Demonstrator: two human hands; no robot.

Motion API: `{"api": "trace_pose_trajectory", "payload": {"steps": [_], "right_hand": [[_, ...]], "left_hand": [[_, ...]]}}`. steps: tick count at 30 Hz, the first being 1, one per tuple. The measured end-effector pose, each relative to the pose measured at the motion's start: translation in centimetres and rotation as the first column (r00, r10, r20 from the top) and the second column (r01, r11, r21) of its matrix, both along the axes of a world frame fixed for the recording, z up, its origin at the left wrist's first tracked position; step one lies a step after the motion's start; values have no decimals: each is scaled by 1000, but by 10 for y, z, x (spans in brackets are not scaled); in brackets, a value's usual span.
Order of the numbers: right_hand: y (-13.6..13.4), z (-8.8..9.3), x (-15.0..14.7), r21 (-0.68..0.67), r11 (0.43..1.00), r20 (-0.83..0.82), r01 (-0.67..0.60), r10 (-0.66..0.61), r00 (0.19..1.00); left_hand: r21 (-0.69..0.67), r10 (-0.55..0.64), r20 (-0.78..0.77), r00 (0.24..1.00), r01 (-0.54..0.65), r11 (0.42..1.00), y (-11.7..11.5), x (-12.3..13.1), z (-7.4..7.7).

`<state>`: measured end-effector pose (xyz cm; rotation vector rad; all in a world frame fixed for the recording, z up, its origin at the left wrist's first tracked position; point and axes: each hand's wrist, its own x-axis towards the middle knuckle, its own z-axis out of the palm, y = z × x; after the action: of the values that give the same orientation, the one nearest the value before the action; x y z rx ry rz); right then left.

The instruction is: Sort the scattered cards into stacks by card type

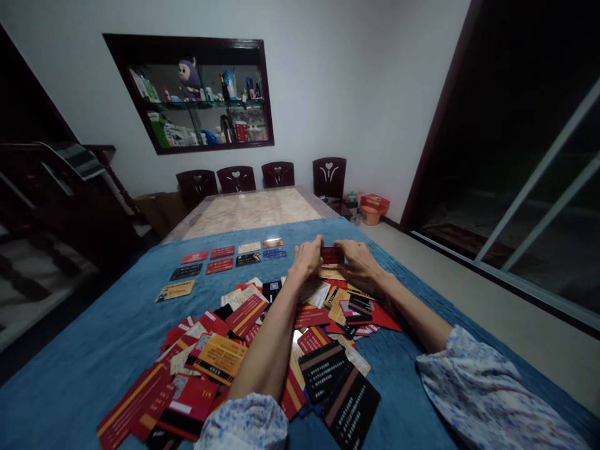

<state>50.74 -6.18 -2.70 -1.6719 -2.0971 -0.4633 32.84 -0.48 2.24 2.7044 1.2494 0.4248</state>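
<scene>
A dark red card (332, 254) is between my two hands at the far end of a loose heap of cards. My left hand (309, 256) grips its left edge, and my right hand (359, 259) has curled fingers at its right edge. Just below it a yellowish card (330, 274) shows in part. The heap spreads under my forearms, with red cards (248, 314), yellow cards (220, 356) and black striped cards (351, 406) overlapping at all angles. To the left, several cards lie apart in rows, among them a black card (186, 271) and a blue card (274, 254).
A blue cloth (107, 325) covers the near part of the table, and its bare marble-patterned top (253, 209) shows beyond. Dark wooden chairs (329, 178) stand at the far end. An orange bucket (371, 214) sits on the floor behind right.
</scene>
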Motion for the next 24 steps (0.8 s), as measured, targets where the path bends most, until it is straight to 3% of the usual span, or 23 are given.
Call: {"api": "trace_pose_trajectory", "payload": {"steps": [6, 15, 24], "right_hand": [[7, -6, 7, 86, 996, 39, 1, -5, 999], [0, 8, -1, 142, 988, 110, 52, -68, 992], [-1, 8, -7, 133, 991, 130, 23, -40, 991]], "left_hand": [[26, 17, 17, 1000, -18, 999, -1, 4, 5], [81, 2, -89, 996, 6, 997, -11, -5, 21], [200, -87, -141, 986, 115, 973, -4, -20, 10]]}}
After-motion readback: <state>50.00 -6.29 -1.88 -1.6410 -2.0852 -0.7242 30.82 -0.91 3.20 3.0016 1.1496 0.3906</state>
